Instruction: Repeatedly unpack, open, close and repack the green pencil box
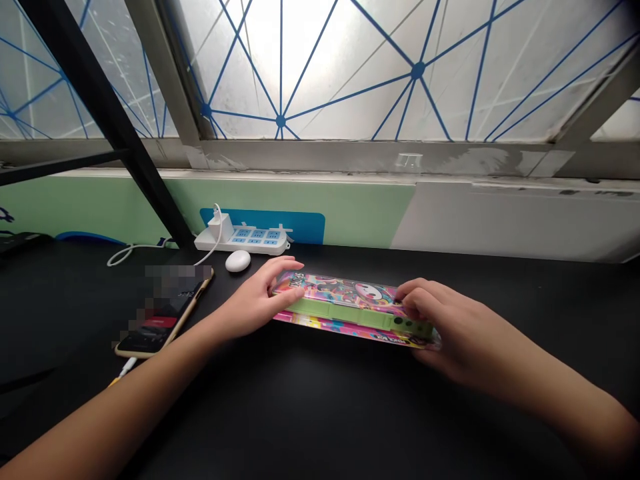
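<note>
A long colourful pencil case (345, 293) with a pink cartoon lid and a green side lies on the black table (320, 413) in the middle. My left hand (257, 300) grips its left end, thumb at the front and fingers over the top. At the right end my right hand (450, 327) clasps the case, fingers curled over the lid edge. The lid looks slightly raised above the pink bottom.
A phone (160, 317) with a cable lies at the left. Behind it stand a white power strip (245, 239) with a charger plugged in and a small white oval earbud case (238, 261). A low wall and a window run along the back edge.
</note>
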Demonstrator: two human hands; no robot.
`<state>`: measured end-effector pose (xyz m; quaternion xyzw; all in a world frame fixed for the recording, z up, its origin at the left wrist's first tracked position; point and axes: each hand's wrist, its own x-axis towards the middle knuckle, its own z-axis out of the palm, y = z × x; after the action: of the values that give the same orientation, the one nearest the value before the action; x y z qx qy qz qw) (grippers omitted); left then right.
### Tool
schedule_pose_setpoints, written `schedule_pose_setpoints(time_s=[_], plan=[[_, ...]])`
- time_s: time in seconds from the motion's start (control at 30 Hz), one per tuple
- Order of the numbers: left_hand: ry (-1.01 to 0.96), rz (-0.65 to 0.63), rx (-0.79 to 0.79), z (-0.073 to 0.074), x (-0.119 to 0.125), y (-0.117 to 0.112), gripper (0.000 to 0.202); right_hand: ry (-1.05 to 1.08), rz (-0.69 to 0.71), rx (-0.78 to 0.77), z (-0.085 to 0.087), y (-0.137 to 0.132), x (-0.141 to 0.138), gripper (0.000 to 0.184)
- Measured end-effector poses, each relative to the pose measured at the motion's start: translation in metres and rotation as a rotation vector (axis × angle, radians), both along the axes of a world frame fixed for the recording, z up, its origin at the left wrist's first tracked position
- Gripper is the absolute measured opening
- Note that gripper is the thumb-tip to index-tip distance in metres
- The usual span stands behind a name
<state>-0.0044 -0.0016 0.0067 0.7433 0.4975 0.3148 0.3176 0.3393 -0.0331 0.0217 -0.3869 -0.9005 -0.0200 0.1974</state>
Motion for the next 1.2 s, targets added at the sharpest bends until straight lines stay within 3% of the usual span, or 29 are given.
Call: schedule_pose_setpoints(time_s=[0.17,0.33,0.5,0.73,0.83,0.93,1.0,1.2], plan=[[0.255,-0.162,-0.014,0.001,-0.003,-0.004,0.077,-0.118,0.053,-0.106,-0.008,-0.002,-0.010,0.064],[0.387,-0.209,-0.024,0.003,-0.003,-0.004,0.082,-0.128,0.065,-0.167,-0.012,-0.002,-0.013,0.081],[0.406,-0.224,-0.032,0.004,-0.003,-0.004,0.083,-0.131,0.045,-0.254,-0.010,-0.002,-0.009,0.085],[0.444,-0.225,-0.014,-0.001,-0.002,-0.006,0.084,-0.061,-0.013,-0.363,-0.014,0.006,-0.004,0.062],[0.463,-0.215,0.012,-0.001,0.000,-0.007,0.082,-0.035,-0.119,-0.429,-0.018,0.015,0.005,0.075],[0.521,-0.182,0.084,-0.002,0.003,-0.010,0.079,-0.016,-0.237,-0.543,-0.022,0.024,0.015,0.095],[0.553,-0.154,0.184,-0.004,0.005,-0.011,0.078,0.035,-0.276,-0.585,-0.024,0.029,0.019,0.099],[0.620,-0.099,0.507,-0.010,0.008,-0.010,0.079,0.242,-0.346,-0.403,-0.023,0.040,0.025,0.082]])
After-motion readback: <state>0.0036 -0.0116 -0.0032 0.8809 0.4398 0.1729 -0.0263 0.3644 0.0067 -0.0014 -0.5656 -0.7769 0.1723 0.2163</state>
